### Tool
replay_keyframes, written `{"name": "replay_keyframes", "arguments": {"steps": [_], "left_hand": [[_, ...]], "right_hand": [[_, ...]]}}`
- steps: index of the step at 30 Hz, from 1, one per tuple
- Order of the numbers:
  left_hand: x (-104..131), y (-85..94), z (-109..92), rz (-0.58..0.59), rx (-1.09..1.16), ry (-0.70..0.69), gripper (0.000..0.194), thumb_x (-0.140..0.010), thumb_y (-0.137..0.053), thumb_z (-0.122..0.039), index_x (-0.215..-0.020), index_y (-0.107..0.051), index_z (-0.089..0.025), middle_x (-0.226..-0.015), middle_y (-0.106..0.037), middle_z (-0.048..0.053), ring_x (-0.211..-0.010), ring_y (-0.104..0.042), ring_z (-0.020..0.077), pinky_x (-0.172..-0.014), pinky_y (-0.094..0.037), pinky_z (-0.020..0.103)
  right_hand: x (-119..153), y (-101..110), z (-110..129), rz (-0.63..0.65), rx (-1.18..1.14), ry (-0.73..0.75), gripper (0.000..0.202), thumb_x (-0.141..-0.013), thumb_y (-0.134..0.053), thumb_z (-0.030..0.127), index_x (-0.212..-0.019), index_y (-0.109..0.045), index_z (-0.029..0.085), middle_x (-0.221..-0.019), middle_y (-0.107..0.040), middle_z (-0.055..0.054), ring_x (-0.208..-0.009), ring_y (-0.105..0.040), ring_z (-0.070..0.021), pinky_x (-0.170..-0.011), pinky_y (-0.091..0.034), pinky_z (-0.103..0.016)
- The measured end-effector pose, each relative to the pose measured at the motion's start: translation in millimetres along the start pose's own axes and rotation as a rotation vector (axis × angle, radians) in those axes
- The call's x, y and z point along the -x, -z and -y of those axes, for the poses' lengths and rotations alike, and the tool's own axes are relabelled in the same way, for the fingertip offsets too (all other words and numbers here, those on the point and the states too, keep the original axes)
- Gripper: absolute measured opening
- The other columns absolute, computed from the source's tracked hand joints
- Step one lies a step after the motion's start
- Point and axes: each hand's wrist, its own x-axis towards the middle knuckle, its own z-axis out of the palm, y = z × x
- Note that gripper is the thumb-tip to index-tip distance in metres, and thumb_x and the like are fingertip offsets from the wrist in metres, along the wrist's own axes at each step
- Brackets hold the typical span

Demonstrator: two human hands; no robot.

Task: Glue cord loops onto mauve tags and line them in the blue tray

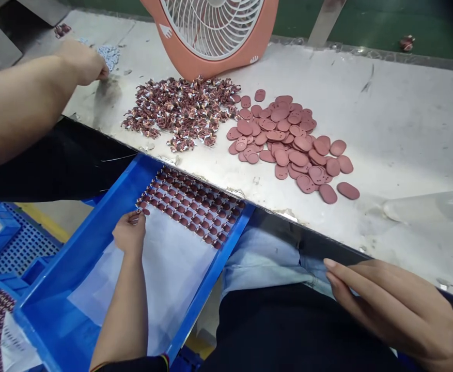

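L hand (129, 232): fingers grasping a maroon oval piece (144, 212) at L end of the laid rows (189, 206), in blue tray (90, 240). R hand (396, 305): fingers released, nothing seen in them, held near worktop (404, 129) edge.

Risks, my read:
- Rows packed tight; a knuckle bump when letting go could skew neighbors.
- White sheet (168, 284) looks loose; L forearm is over it, so a snag could drag whole rows.
- Small brown molded parts (183, 106) are piled close to worktop edge w/ tray right below; a sloppy reach could drop strays onto rows.
- Oval pile (284, 137) overlaps, might slide if grabbed low.
- Fan (218, 31) right behind; can't tell if on. Draft could lift sheet.
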Motion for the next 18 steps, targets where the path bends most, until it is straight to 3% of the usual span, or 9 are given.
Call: {"name": "replay_keyframes", "arguments": {"steps": [7, 18], "left_hand": [[-28, -13.8, 11, 0.105, -0.297, -0.043, 0.031, -0.091, -0.065, -0.038, -0.112, -0.066, -0.016, -0.112, -0.069, 0.008, -0.105, -0.065, 0.0257, -0.093, -0.052, 0.050], [-35, -18.7, 12, 0.136, -0.379, -0.094, 0.034, -0.091, -0.065, -0.041, -0.116, -0.066, -0.017, -0.119, -0.068, 0.009, -0.111, -0.063, 0.0272, -0.096, -0.051, 0.052]], "right_hand": [[1, -1, 1, -0.014, 0.012, -0.053, 0.035, -0.073, -0.079, -0.001, -0.106, -0.069, 0.008, -0.071, -0.066, -0.003, -0.059, -0.056, -0.0129, -0.058, -0.046, -0.029], [2, -3, -4, -0.011, 0.023, -0.063, 0.034, -0.074, -0.078, 0.000, -0.106, -0.069, 0.009, -0.069, -0.065, -0.003, -0.058, -0.057, -0.0128, -0.055, -0.048, -0.029]]}}
